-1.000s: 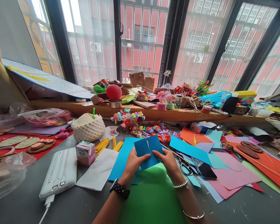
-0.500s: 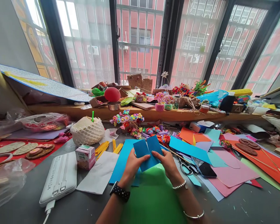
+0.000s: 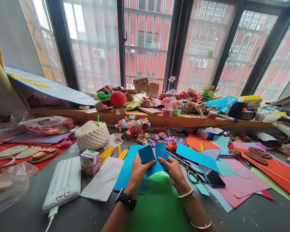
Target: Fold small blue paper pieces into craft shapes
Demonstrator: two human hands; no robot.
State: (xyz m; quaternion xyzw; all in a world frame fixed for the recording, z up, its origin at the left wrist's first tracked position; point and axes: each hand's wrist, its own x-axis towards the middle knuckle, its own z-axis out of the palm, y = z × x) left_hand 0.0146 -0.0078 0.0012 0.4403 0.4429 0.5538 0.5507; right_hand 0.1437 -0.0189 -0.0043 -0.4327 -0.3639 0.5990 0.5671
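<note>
Together, the left hand [image 3: 137, 174] and the right hand [image 3: 175, 170] pinch a blue folded paper [image 3: 146, 154] from opposite sides, the fingers [image 3: 137, 159] closed on it with both thumbs [image 3: 150, 164] on top. It is held above the counter [image 3: 91, 216], between the white sheet [image 3: 102, 178] and the scissors [image 3: 193, 177].

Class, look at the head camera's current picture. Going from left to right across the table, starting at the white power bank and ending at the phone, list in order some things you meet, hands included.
White power bank → drink carton → left hand → right hand → scissors → phone.
</note>
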